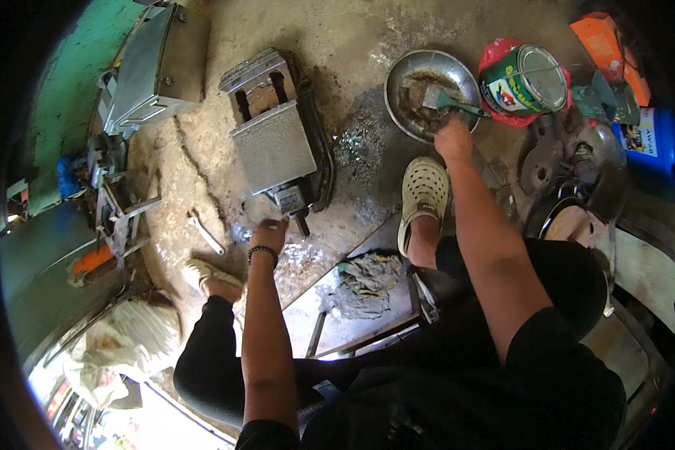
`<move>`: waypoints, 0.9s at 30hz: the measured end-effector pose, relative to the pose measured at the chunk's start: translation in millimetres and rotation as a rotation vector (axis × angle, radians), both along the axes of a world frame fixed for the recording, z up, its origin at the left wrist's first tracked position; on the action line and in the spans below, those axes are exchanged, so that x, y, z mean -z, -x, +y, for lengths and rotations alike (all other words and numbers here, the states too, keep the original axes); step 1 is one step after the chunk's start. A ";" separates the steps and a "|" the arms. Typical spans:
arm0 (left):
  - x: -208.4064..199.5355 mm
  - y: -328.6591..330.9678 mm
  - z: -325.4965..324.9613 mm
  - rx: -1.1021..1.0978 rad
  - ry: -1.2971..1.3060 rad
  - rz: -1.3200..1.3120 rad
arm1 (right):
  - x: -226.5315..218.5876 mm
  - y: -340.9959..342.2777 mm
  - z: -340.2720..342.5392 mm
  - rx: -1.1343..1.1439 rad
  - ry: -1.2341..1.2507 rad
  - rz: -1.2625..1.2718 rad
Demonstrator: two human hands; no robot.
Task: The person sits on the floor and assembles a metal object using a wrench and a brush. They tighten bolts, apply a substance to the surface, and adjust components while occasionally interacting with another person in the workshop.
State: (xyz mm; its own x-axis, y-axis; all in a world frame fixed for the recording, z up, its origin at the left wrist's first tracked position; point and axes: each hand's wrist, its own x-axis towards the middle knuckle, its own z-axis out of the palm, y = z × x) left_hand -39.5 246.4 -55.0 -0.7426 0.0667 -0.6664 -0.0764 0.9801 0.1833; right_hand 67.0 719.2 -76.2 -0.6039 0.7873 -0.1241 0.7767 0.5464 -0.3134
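Observation:
My right hand [454, 141] is closed at the near rim of a round metal pan [392, 88]. Its fingers are on the green handle of a paintbrush [436, 98], whose bristles lie over the pan's dark, wet bottom. On the left, my left hand [268, 235] is curled beside the screw end of a grey machine vise [274, 146]; the hand's back hides what its fingers hold, if anything. The vise lies on the floor, with a square shaft [301, 223] sticking out near my fingers.
A green paint can [541, 79] stands right of the pan, near an orange tool [607, 52] and a blue container [650, 142]. A wrench [205, 232] lies left of my left hand. Rags [369, 281] lie between my legs. A metal box [156, 71] stands far left.

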 end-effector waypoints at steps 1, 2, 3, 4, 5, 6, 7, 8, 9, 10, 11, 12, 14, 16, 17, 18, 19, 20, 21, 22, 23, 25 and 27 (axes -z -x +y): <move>-16.2 12.0 10.7 -0.012 -0.041 0.083 | 6.2 -1.4 3.2 -0.013 -0.034 -0.026; -28.8 22.4 17.1 -0.067 -0.130 0.178 | 5.5 6.4 8.8 0.017 -0.052 -0.059; -38.8 31.2 27.5 -0.114 -0.225 0.270 | 4.7 8.0 8.0 -0.017 -0.034 -0.066; -47.1 43.3 35.8 -0.162 -0.246 0.346 | 1.1 13.7 3.7 -0.048 -0.015 -0.069; -43.8 58.5 30.0 -0.155 -0.218 0.466 | -1.0 16.4 -6.9 -0.082 0.012 -0.082; -39.8 75.5 27.0 -0.194 -0.254 0.537 | -1.8 27.4 -17.9 -0.171 0.055 -0.205; -32.9 86.6 37.3 -0.240 -0.307 0.586 | 23.4 22.3 -23.5 -0.223 0.000 -0.191; -22.6 99.5 38.3 -0.274 -0.374 0.634 | 27.8 23.4 -34.0 -0.240 0.013 -0.212; -12.3 111.1 37.8 -0.236 -0.324 0.680 | 31.7 25.9 -44.5 -0.258 0.024 -0.234; -7.2 111.0 52.0 -0.206 -0.276 0.710 | 41.8 22.1 -41.9 -0.219 0.047 -0.261; -4.3 109.0 67.1 -0.173 -0.228 0.741 | 51.5 19.3 -33.4 -0.179 0.071 -0.286; -2.1 106.6 77.0 -0.173 -0.208 0.725 | 62.0 18.3 -30.3 -0.144 0.106 -0.307; 10.0 101.9 86.2 -0.180 -0.236 0.728 | 73.2 21.8 -22.9 -0.101 0.058 -0.170; 27.6 106.1 71.6 -0.051 -0.244 0.825 | 76.5 42.8 -22.4 -0.044 0.115 -0.306; 35.9 105.8 75.6 -0.003 -0.205 0.851 | 82.4 41.3 -20.7 -0.075 0.085 -0.343; 43.0 104.8 77.3 0.015 -0.199 0.858 | 90.5 39.5 -15.3 -0.109 0.057 -0.380; 46.1 106.4 84.1 0.032 -0.199 0.866 | 101.3 36.7 -4.0 -0.143 0.025 -0.416; 51.9 111.0 92.4 0.024 -0.234 0.875 | 122.0 24.6 8.2 -0.252 -0.098 -0.415; 58.3 115.5 95.6 0.015 -0.259 0.884 | 134.4 16.4 23.0 -0.308 -0.121 -0.462; 62.0 117.9 97.9 0.003 -0.283 0.893 | 143.8 8.1 37.1 -0.365 -0.143 -0.510; 59.8 120.5 99.1 0.000 -0.259 0.872 | 144.2 12.7 35.6 -0.431 -0.159 -0.547; 55.8 122.0 108.6 -0.014 -0.226 0.831 | 137.9 12.0 42.0 -0.461 -0.139 -0.603; 58.9 116.9 115.6 -0.026 -0.265 0.819 | 129.3 1.7 62.2 -0.618 -0.155 -0.800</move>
